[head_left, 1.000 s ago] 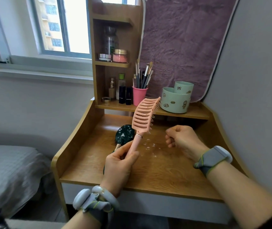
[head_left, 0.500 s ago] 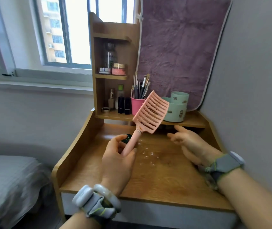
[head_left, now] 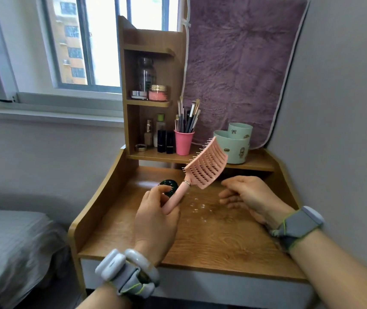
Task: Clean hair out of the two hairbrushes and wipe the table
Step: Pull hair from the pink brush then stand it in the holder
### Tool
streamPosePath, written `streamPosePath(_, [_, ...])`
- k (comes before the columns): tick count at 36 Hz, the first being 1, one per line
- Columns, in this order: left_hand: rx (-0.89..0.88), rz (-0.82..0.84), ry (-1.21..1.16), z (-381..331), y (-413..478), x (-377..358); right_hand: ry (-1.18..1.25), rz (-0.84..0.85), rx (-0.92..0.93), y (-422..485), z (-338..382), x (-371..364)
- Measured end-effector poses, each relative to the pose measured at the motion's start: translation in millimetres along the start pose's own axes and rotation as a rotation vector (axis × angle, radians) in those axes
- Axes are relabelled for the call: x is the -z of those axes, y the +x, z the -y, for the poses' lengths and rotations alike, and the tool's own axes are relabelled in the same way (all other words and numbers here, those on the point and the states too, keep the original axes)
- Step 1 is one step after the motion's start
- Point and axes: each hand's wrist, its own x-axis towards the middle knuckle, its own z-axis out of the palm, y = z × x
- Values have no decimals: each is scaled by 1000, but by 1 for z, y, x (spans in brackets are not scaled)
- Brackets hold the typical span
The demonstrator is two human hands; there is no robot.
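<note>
My left hand [head_left: 155, 217] grips the handle of a pink vented hairbrush [head_left: 204, 167], which is held above the wooden table [head_left: 211, 241] with its head tilted up and to the right. A dark green hairbrush [head_left: 169, 186] lies on the table behind my left hand, mostly hidden by it. My right hand [head_left: 248, 195] hovers just right of the pink brush, below its head, fingers loosely spread and holding nothing. Small white specks [head_left: 197, 206] are scattered on the table between my hands.
A shelf unit [head_left: 153, 103] at the back holds jars and bottles. A pink cup of makeup brushes [head_left: 183, 141] and mint-green cups [head_left: 236, 146] stand on the low shelf. A purple cloth [head_left: 240, 63] hangs behind. A bed [head_left: 11, 241] is at the left.
My right hand has opened from a fist and moved under the brush head. The pink brush has tilted further to the right and its back now faces me.
</note>
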Motion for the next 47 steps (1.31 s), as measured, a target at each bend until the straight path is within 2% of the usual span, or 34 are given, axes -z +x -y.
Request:
streamPosePath(3, [181,123,-303,-1,1,1,-8,5,16,2,-4,-2])
streamPosePath(6, [432,275,-646,-2,4,5,109,53,6,4,-9,-4])
streamPosePath(10, [675,429,-892,0,7,9,197,99,22,4,-6,-7])
streamPosePath(14, [797,560,-1079,4,7,11,245,255,28,-2,1,-11])
streamPosePath(17, [843,600,-1155,5,6,11,248,382,-10,-8,5,-19])
streamPosePath(19, [865,615,-1191,5,5,11,212,403,-54,-12,3,-26])
streamPosePath(25, [910,601,-1281,4,5,14,79,185,-38,-13,-5,-32])
streamPosePath(33, [934,518,-1319,14,7,21,29,-79,43,-7,2,6])
streamPosePath(39, [946,498,-1334,16,3,18,70,-222,92,-5,10,20])
streamPosePath(47, [909,472,-1382,15,-1,15,-66,-354,208,-3,24,19])
